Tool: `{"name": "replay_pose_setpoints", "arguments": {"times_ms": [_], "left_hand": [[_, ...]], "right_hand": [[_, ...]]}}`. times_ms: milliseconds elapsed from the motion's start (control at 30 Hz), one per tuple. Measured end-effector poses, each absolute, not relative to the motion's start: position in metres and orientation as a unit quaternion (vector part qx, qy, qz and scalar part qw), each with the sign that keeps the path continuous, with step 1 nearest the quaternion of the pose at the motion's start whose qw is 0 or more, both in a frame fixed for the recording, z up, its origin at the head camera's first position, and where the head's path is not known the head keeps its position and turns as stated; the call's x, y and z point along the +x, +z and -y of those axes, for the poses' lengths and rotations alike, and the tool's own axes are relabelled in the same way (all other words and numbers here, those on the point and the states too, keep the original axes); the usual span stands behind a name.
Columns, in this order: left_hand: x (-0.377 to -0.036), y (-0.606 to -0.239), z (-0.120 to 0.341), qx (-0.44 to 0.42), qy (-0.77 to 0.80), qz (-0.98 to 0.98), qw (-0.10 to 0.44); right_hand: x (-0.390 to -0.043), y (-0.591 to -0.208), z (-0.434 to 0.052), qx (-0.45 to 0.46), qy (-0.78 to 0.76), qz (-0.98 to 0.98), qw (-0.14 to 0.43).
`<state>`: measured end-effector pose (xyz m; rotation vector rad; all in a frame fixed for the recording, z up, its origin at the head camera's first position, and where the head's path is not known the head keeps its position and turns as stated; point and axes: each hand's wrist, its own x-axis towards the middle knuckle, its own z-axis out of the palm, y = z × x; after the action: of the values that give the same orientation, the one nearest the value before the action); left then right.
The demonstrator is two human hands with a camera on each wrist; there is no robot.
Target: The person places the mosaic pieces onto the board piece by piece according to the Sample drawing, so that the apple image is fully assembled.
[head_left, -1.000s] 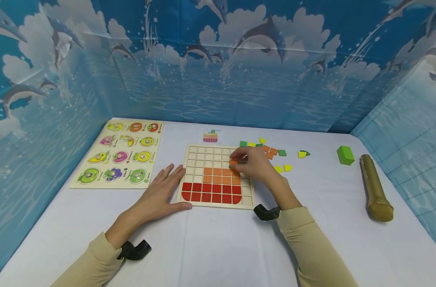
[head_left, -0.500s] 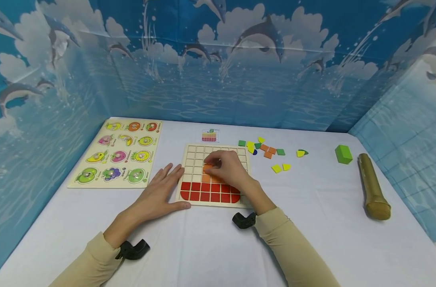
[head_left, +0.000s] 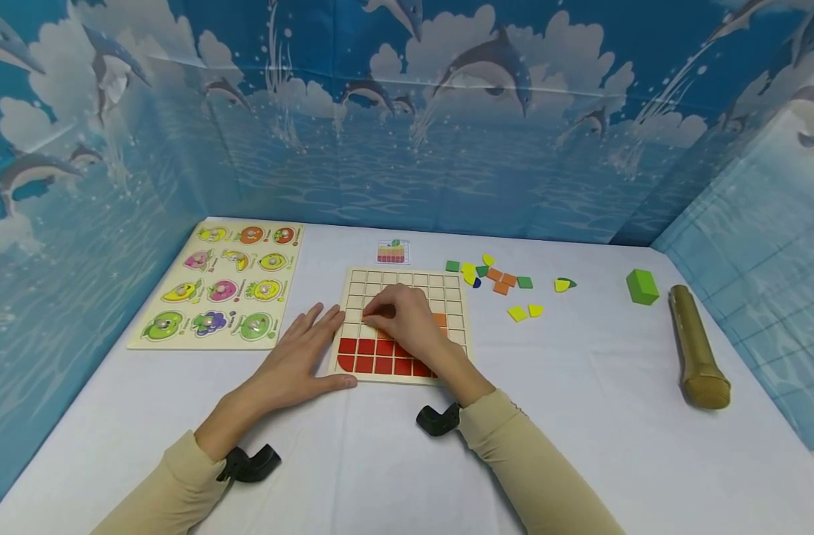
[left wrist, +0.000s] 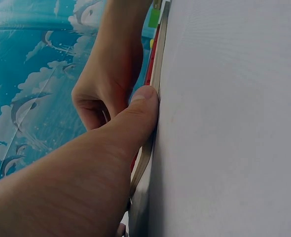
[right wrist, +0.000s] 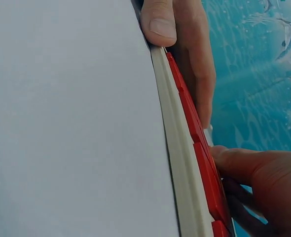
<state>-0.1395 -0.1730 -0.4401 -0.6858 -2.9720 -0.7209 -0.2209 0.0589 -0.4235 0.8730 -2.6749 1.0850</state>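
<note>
In the head view a wooden grid board [head_left: 455, 305] lies mid-table. Two rows of red tiles [head_left: 383, 348] fill its near part, and orange tiles [head_left: 440, 319] lie behind them, partly covered by my right hand [head_left: 409, 319]. Thumb and index finger of that hand pinch an orange tile [head_left: 365, 314] over the left part of the grid. My left hand [head_left: 296, 368] rests with spread fingers at the board's left edge, its thumb by the near left corner. In the left wrist view, the left thumb [left wrist: 140, 106] touches the board's side.
A small picture card [head_left: 393, 252] lies behind the board. Loose orange tiles [head_left: 501, 287], yellow tiles [head_left: 517, 313] and green tiles [head_left: 525, 283] lie to its right. A fruit puzzle board [head_left: 212, 297] is at left; a green block [head_left: 642, 287] and a brown microphone-shaped object [head_left: 699, 349] are at right.
My right hand has moved left across the board with the orange tile, from the grid's right side to its left part. My left hand has stayed at the board's edge.
</note>
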Motion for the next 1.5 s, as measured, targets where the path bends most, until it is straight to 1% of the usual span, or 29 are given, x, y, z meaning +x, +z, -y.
{"name": "replay_pose_setpoints", "arguments": {"times_ms": [333, 433, 633, 867, 1133, 1300, 1433, 1500], "left_hand": [[-0.139, -0.441, 0.173, -0.217, -0.228, 0.949, 0.004], [-0.139, -0.442, 0.173, -0.217, -0.226, 0.949, 0.006], [-0.139, -0.442, 0.172, -0.216, -0.225, 0.95, 0.008], [-0.138, -0.443, 0.174, -0.219, -0.227, 0.949, 0.021], [-0.138, -0.441, 0.174, -0.216, -0.231, 0.949, 0.006], [-0.139, -0.441, 0.173, -0.222, -0.228, 0.948, 0.012], [-0.139, -0.44, 0.173, -0.224, -0.228, 0.947, 0.021], [-0.139, -0.44, 0.173, -0.223, -0.23, 0.947, 0.019]], "right_hand": [[-0.219, -0.423, -0.069, 0.32, 0.325, 0.887, 0.07], [-0.221, -0.419, -0.079, 0.311, 0.328, 0.889, 0.08], [-0.231, -0.409, -0.109, 0.241, 0.335, 0.906, 0.099], [-0.245, -0.405, -0.152, 0.18, 0.335, 0.918, 0.114], [-0.255, -0.406, -0.197, 0.117, 0.332, 0.926, 0.135], [-0.254, -0.405, -0.213, 0.053, 0.313, 0.939, 0.135], [-0.255, -0.407, -0.216, 0.002, 0.295, 0.947, 0.129], [-0.256, -0.408, -0.216, -0.009, 0.29, 0.949, 0.123]]}}
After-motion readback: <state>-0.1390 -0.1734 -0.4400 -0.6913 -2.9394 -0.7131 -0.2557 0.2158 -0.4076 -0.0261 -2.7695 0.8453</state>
